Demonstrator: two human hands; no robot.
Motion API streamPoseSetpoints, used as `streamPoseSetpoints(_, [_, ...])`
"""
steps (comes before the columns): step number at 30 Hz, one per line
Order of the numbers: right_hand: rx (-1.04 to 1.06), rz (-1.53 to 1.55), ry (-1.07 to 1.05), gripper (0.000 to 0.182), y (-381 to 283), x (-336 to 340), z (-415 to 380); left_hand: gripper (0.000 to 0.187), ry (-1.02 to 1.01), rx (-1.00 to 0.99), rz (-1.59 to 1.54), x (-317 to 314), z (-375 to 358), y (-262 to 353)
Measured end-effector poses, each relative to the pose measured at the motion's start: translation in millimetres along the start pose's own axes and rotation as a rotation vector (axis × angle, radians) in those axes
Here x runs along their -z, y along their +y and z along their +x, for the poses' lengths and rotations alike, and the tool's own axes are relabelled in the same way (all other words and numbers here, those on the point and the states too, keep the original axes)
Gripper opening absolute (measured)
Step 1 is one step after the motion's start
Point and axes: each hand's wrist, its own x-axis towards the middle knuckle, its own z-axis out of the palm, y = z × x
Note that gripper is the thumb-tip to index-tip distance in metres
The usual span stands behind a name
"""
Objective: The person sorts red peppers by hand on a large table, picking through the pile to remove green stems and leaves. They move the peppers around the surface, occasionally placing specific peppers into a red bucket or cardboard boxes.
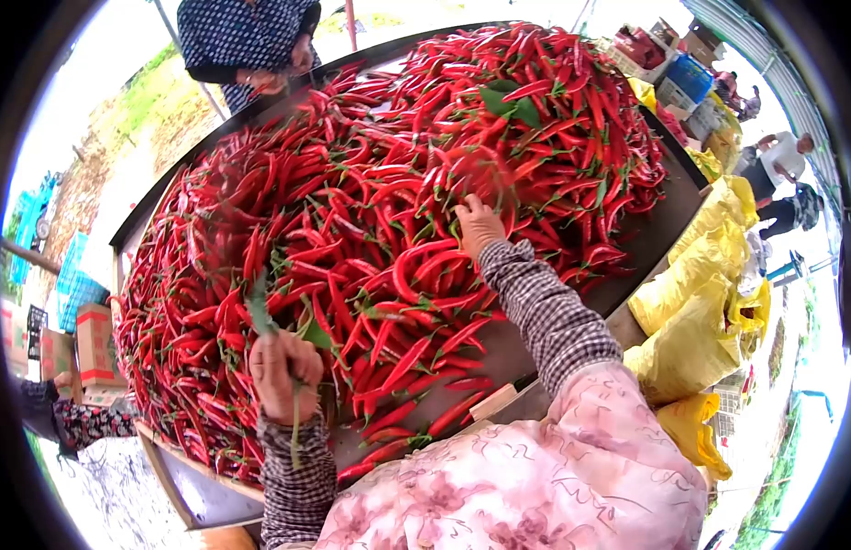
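A large heap of red chili peppers point(352, 197) with green stems covers a dark-rimmed table point(659, 225). My left hand point(283, 374) is closed at the near left of the heap, around a blurred green leaf point(259, 307). A thin green stem point(295, 435) hangs below that fist. Farther forward, my right hand point(479, 225) reaches onto the middle of the pile. Its fingers are bent against peppers that are smeared by motion, and their tips are partly hidden. Another green leaf point(317, 335) lies near my left hand.
Across the table stands a person in a dark patterned top point(247, 41), hands at the rim. Another person's sleeve point(91, 422) shows at left, near cardboard boxes point(97, 344). Full yellow sacks point(687, 339) line the right side. Broad green leaves point(510, 103) lie atop the heap.
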Motion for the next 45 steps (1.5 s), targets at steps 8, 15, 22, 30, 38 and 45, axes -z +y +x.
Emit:
streamPoseSetpoints(8, [-0.117, 0.452, -0.251, 0.038, -34.7, 18.2, -33.4, 0.039, 0.228, 0.568, -0.115, 48.5, -29.3, -52.0])
streamPoseSetpoints(15, [0.015, 1.018, -0.157, 0.025, -119.5, 32.2, -123.0, 0.042, 0.129, 0.796, -0.343, 35.8, -58.6, -110.3])
streamPoseSetpoints(22, [0.570, 1.080, -0.350, 0.026, -141.0, 29.5, -180.6, 0.026, 0.327, 0.831, -0.116, 23.5, -51.2, -114.6])
streamPoseSetpoints(30, [-0.811, 0.359, 0.058, 0.090, 73.9, 33.9, -102.1, 0.021, 0.231, 0.765, 0.245, 46.3, -59.8, -105.2])
streamPoseSetpoints(38, [-0.532, 0.280, -0.385, 0.087, -27.4, 18.4, -73.9, 0.014, -0.132, 0.886, 0.322, 24.0, -74.3, -136.0])
streamPoseSetpoints(45, [-0.118, 0.368, -0.354, 0.059, -139.5, -20.5, -97.2, 0.020, -0.425, 0.684, 0.920, 39.7, -71.2, -187.8])
